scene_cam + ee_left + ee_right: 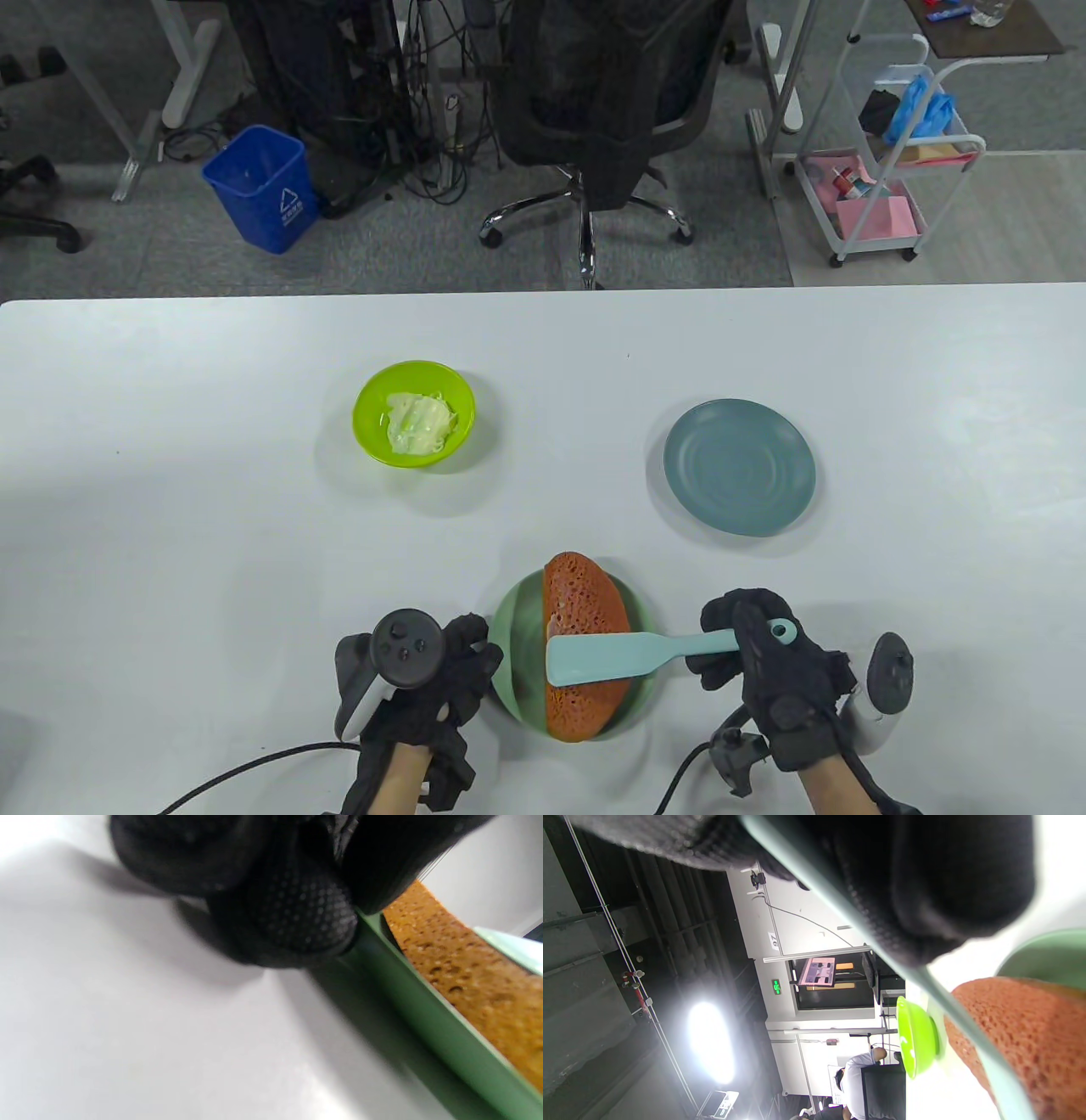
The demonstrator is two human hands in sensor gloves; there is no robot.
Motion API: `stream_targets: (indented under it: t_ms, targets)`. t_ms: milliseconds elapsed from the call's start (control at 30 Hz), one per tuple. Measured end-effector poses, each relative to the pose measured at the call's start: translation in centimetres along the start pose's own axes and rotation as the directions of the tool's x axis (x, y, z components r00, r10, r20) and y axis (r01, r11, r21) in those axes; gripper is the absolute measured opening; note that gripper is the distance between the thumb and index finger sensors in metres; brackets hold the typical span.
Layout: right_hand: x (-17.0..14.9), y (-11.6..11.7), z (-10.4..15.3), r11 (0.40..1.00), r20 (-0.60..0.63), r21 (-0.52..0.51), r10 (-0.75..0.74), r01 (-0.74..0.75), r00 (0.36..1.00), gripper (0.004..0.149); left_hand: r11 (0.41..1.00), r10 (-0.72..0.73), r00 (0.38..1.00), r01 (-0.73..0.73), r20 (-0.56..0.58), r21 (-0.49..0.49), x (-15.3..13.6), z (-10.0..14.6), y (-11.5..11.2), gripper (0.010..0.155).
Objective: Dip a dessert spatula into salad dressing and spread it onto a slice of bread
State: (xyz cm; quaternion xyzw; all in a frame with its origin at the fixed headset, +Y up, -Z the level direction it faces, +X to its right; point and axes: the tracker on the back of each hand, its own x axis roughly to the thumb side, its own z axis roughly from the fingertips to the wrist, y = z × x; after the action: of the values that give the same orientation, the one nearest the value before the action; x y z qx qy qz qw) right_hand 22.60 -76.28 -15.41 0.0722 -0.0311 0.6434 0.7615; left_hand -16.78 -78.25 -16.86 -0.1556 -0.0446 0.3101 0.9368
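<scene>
An orange-brown bread slice lies on a green plate near the table's front edge. My right hand grips the handle of a light teal spatula, whose flat blade lies across the bread. My left hand rests at the plate's left rim; in the left wrist view a fingertip touches the rim beside the bread. A lime green bowl holds pale dressing at the middle left. The right wrist view shows the spatula, bread and bowl.
A grey-blue plate stands to the right of the middle, with nothing on it. Beyond the table's far edge are an office chair, a blue bin and a white cart.
</scene>
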Motion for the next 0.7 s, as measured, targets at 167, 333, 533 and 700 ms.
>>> stream_targets:
  t_ms: [167,333,533,700]
  targets:
    - [0.4,-0.2,0.1,0.999,0.009,-0.003,0.05,-0.05,0.999,0.035,1.0,0.0,1.0,0.0,0.0,0.0,0.0,0.0,0.0,0.055]
    - [1.2,-0.2,0.2,0.993,0.037,-0.006,0.117,-0.117,0.992,0.035,1.0,0.0,1.0,0.0,0.0,0.0,0.0,0.0,0.0,0.056]
    - [2.0,-0.5,0.4,0.988,0.064,-0.035,0.151,-0.149,0.986,0.035,1.0,0.0,1.0,0.0,0.0,0.0,0.0,0.0,0.0,0.056]
    - [2.8,-1.5,0.4,0.984,0.094,-0.077,0.165,-0.159,0.982,0.035,1.0,0.0,1.0,0.0,0.0,0.0,0.0,0.0,0.0,0.055]
